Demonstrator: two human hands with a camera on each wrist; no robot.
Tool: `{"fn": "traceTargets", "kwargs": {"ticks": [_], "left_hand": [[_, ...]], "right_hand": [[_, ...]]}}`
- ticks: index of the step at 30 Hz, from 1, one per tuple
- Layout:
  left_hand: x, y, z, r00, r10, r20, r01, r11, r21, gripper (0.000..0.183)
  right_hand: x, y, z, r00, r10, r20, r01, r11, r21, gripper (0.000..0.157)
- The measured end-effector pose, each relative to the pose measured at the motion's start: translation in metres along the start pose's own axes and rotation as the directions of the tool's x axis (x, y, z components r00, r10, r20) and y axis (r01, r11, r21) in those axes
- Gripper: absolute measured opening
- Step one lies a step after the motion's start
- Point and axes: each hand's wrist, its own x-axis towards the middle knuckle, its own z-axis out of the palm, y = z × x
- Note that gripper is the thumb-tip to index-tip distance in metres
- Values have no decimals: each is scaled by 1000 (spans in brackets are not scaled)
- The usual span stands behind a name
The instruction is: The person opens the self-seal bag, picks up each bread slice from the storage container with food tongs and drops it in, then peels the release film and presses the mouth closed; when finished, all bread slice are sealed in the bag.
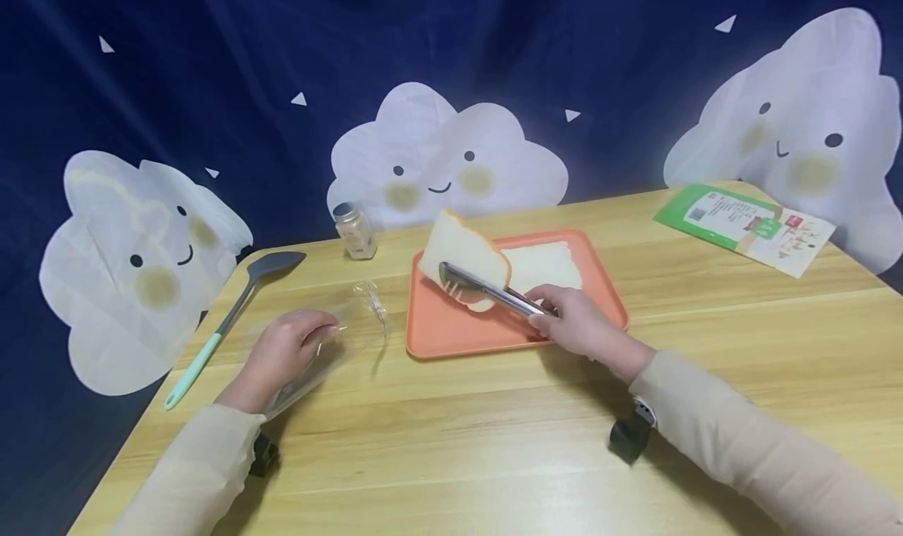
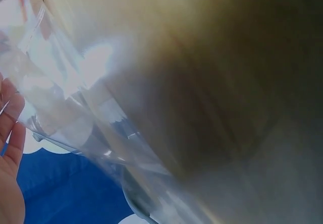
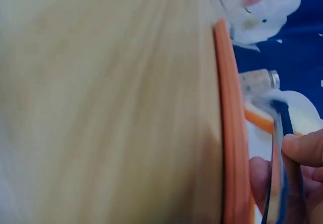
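Observation:
My right hand point(image 1: 574, 323) grips metal tongs point(image 1: 501, 291), whose tips clasp a slice of white bread point(image 1: 458, 244). This slice is tilted up over the left part of an orange tray point(image 1: 451, 338). Another bread slice point(image 1: 546, 263) lies flat at the tray's right side. Left of the tray, my left hand point(image 1: 282, 352) pinches a clear plastic bag point(image 1: 353, 324) above the table. In the left wrist view the crumpled see-through bag point(image 2: 65, 98) runs past the fingers. The right wrist view shows thumb and fingers around the tongs point(image 3: 283, 171).
A dark turner with a mint handle point(image 1: 194, 371) lies at the table's left edge. A small capped shaker jar point(image 1: 357, 234) stands behind the tray. Toward the back right lies a green and white packet point(image 1: 748, 226). A blue cloud-print curtain point(image 1: 621, 66) hangs behind the table.

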Motion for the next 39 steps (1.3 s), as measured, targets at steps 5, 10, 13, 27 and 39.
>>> {"fn": "traceTargets", "kwargs": {"ticks": [5, 10, 13, 27, 39], "left_hand": [[-2, 2, -2, 999, -31, -28, 30, 999, -29, 14], [-1, 2, -6, 998, -56, -32, 53, 996, -66, 16], [0, 2, -9, 998, -58, -29, 55, 995, -82, 17], [6, 0, -20, 997, 35, 68, -25, 989, -144, 26], [12, 4, -16, 994, 78, 78, -67, 988, -137, 27]], "right_hand": [[-2, 2, -14, 1000, -9, 14, 9, 1000, -4, 27], [-6, 8, -29, 995, -65, 81, 59, 995, 76, 28], [-7, 11, -34, 990, -59, 129, 45, 993, 107, 28], [-11, 10, -31, 968, -106, 228, 53, 973, 226, 25], [-15, -1, -20, 941, -162, 296, 104, 974, 203, 24]]}}
